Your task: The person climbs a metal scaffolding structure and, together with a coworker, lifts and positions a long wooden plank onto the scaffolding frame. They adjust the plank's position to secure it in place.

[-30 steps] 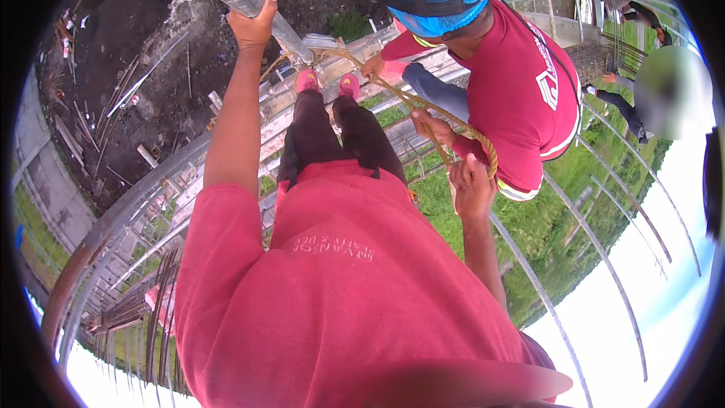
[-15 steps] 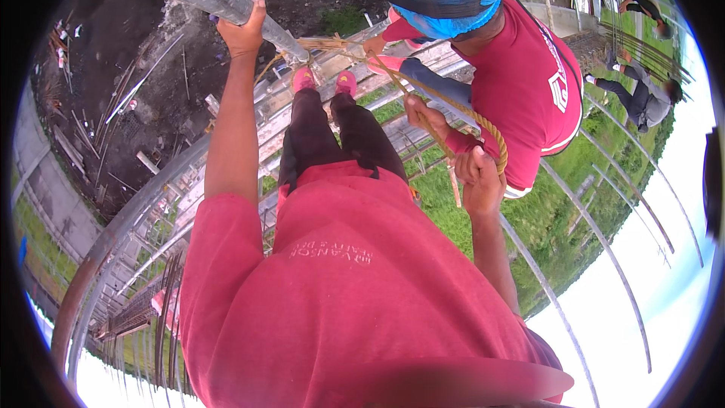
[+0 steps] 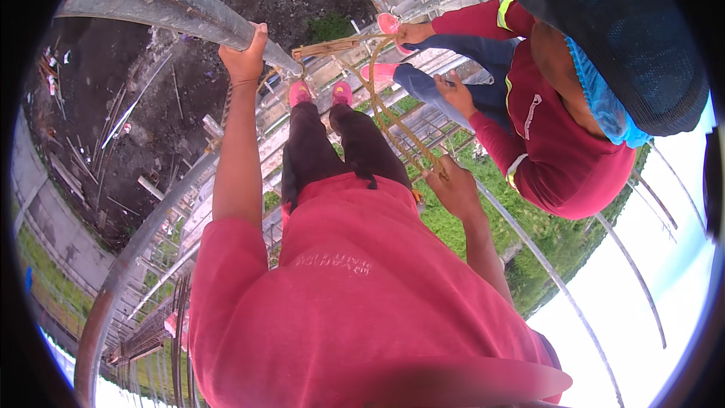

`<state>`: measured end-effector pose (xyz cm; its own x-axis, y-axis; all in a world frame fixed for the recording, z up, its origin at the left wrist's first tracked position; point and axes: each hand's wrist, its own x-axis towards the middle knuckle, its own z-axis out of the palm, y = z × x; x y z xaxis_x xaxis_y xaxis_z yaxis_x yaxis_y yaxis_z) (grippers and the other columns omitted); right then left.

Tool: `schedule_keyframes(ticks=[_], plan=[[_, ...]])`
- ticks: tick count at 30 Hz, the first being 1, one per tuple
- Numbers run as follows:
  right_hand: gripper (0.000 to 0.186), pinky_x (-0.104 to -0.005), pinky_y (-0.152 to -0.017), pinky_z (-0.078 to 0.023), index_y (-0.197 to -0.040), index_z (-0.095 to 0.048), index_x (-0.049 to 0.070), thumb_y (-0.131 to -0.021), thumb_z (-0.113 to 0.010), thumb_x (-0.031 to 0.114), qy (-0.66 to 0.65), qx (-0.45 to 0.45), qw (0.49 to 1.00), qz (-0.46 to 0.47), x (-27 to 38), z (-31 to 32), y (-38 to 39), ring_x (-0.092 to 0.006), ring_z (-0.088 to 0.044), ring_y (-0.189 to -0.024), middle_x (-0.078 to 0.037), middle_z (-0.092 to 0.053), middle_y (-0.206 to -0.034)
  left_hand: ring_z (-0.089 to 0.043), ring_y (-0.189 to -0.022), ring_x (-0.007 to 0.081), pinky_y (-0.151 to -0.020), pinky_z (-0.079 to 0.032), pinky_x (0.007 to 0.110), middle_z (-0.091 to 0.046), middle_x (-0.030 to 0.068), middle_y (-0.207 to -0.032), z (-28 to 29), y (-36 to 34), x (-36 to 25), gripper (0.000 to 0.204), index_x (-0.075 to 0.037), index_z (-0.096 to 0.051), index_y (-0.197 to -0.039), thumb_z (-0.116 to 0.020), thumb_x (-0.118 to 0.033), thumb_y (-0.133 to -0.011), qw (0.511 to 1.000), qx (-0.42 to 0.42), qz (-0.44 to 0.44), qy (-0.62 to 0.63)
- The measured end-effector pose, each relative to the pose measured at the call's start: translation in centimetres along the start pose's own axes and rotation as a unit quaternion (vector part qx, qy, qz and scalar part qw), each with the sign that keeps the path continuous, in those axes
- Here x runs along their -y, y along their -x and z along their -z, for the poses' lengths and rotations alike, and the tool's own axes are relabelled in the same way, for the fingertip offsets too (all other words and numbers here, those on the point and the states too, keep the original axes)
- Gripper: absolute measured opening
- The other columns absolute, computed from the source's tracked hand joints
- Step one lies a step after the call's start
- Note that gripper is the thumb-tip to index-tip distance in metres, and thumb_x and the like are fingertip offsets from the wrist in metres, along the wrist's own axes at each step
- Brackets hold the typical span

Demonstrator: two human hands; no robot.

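My left hand (image 3: 243, 57) grips a thick grey steel pipe (image 3: 177, 6) that slants down toward my feet. My right hand (image 3: 447, 181) is closed on a yellow rope (image 3: 385, 117), whose looped length runs up past my legs toward the pipe's lower end. A wooden piece (image 3: 326, 48) lies near the pipe. Beside me on the right, a co-worker (image 3: 551, 181) in maroon has one hand (image 3: 414, 32) by the rope's upper part and the other hand (image 3: 455, 94) raised with fingers apart, off the rope.
I stand high on scaffolding (image 3: 472, 68) with planks and bars. A curved railing (image 3: 102, 313) runs along the left, thin steel bars (image 3: 634, 264) jut out at the right. Far below are dark ground (image 3: 98, 151) with debris, a concrete strip (image 3: 53, 211) and grass.
The co-worker has leaned and moved right, one hand coming off the rope I hold. My right hand has moved a little left and down with the rope.
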<state>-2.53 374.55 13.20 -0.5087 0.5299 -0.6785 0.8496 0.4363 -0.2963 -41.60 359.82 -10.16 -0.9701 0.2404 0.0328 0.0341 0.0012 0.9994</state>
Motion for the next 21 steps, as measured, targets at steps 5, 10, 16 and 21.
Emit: schedule_keyframes(ticks=[5, 10, 16, 21], plan=[[0.032, -0.0538, -0.085, -0.048, -0.115, -0.053, 0.006, -0.098, -0.048, 0.032, 0.06, 0.052, 0.99, -0.116, -8.1, -10.3, -9.2, -0.0433, -0.064, -0.099, -0.025, -0.067, -0.102, -0.065, -0.077, 0.0139, -0.075, -0.052, 0.031, -0.068, 0.0039, -0.084, 0.1, -0.1, 0.2, 0.017, 0.0, -0.066, -0.089, -0.078, -0.006, -0.079, 1.0, 0.024, -0.01, 0.009], [0.029, -0.0564, -0.089, -0.048, -0.119, -0.049, 0.005, -0.098, -0.046, 0.025, 0.127, 0.042, 0.965, -0.227, -19.0, -16.0, -16.3, -0.0446, -0.062, -0.106, -0.024, -0.062, -0.118, -0.063, -0.086, 0.0161, -0.081, -0.052, 0.032, -0.065, 0.0079, -0.093, 0.1, -0.3, 0.8, 0.032, -0.001, -0.056, -0.103, -0.077, -0.006, -0.08, 0.998, 0.036, -0.045, 0.032], [0.042, -0.053, -0.101, -0.039, -0.131, -0.047, -0.003, -0.092, -0.053, 0.013, 0.137, -0.312, 0.929, -0.142, -27.0, -19.8, -23.9, -0.0423, -0.051, -0.118, -0.027, -0.053, -0.123, -0.064, -0.083, 0.0229, -0.078, -0.054, 0.037, -0.062, 0.012, -0.09, 0.2, -0.6, 1.6, 0.05, -0.003, -0.049, -0.107, -0.08, -0.033, -0.081, 0.994, 0.043, -0.098, 0.023], [0.026, -0.0486, -0.097, -0.042, -0.109, -0.061, -0.001, -0.093, -0.054, 0.018, -0.283, -0.364, 0.86, -0.217, -28.4, -21.3, -27.0, -0.0362, -0.054, -0.112, -0.019, -0.056, -0.119, -0.066, -0.079, 0.0256, -0.075, -0.057, 0.039, -0.061, 0.0143, -0.088, 0.3, -0.8, 2.0, 0.053, -0.003, -0.048, -0.105, -0.077, -0.04, -0.081, 0.993, 0.028, -0.113, 0.02]])
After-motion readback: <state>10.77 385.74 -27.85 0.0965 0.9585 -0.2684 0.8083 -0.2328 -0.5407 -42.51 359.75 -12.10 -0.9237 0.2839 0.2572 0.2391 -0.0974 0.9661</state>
